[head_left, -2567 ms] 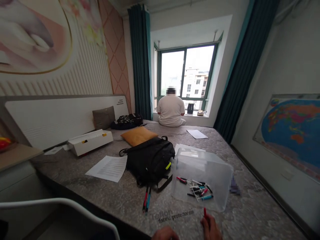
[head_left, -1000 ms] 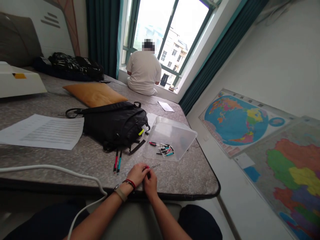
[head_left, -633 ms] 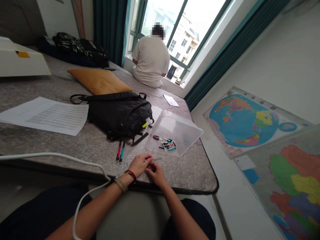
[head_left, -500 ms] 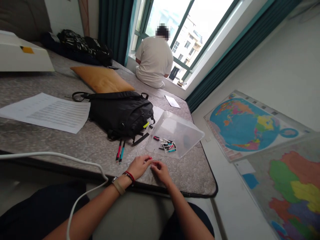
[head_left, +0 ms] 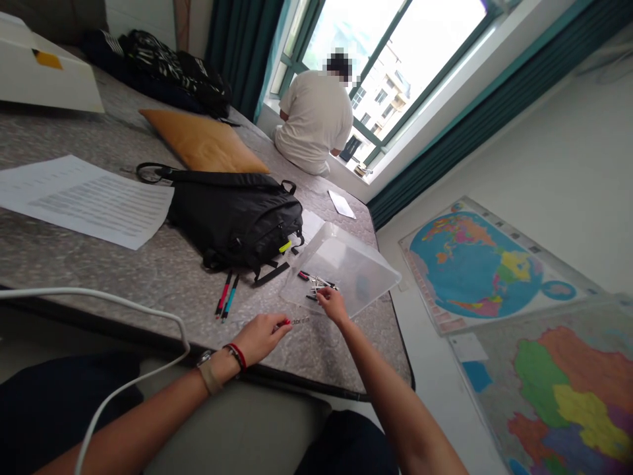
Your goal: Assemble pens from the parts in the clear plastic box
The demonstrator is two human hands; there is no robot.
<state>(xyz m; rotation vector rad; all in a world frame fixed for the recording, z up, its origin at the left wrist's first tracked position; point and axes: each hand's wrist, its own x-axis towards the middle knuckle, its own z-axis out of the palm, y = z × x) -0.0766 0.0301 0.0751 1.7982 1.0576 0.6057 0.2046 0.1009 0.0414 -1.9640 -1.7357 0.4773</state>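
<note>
My left hand (head_left: 262, 336) rests near the front edge of the grey mattress (head_left: 163, 270), fingers pinched on a small red pen part (head_left: 285, 322). My right hand (head_left: 332, 305) reaches forward over the rim of a clear plastic lid (head_left: 366, 267), fingertips among several loose coloured pens (head_left: 311, 282) lying on it; whether it grips one is hidden. Two pens, one red and one teal (head_left: 225, 297), lie side by side in front of a black backpack (head_left: 237, 218).
A printed sheet (head_left: 84, 198) lies at the left, an orange cushion (head_left: 202, 142) and a white box (head_left: 39, 66) farther back. A person in a white shirt (head_left: 314, 122) sits by the window. A white chair frame (head_left: 123, 310) crosses below. World maps (head_left: 475, 264) lean at the right.
My right hand has left my left hand and stretched forward to the pens on the clear lid. The left hand stays near the mattress edge with the red part. The view tilted.
</note>
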